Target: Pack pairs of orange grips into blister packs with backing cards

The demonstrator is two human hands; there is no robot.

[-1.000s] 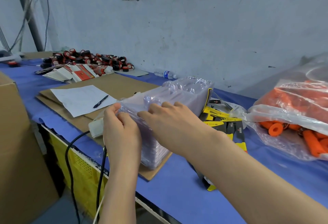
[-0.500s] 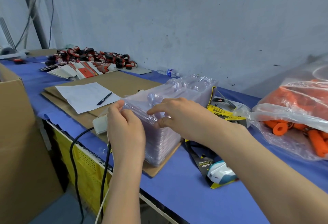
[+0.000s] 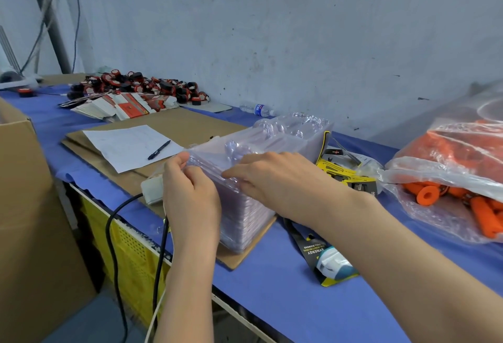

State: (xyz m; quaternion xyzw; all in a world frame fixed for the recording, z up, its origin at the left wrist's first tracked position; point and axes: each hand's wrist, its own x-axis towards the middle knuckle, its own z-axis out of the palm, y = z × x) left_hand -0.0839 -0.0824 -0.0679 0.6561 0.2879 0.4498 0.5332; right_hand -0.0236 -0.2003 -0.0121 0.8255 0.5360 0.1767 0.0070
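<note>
The left hand (image 3: 190,193) is curled, its thumb and fingertips pinching the near left corner of the top pack (image 3: 212,160) on the stack (image 3: 245,223) of clear blister packs. The right hand (image 3: 280,179) sits just right of it. Its fingers reach over the same pack's near edge and its thumb is tucked beneath, nipping that edge.

The stack stands on a cardboard sheet (image 3: 245,259) on the blue table (image 3: 272,293). Near and right of the stack lies a black-and-yellow card (image 3: 313,253) with a packed item on it. More cards (image 3: 337,172) lie just right of the stack, further back. Well right of the stack, a clear bag (image 3: 449,157) holds the orange grips (image 3: 427,195).

Left of the stack is a paper (image 3: 128,144) with a pen (image 3: 159,150) on it. Behind the stack a bottle (image 3: 258,109) lies by the wall, and far behind to its left is a heap (image 3: 141,87) of red-and-black parts.
</note>
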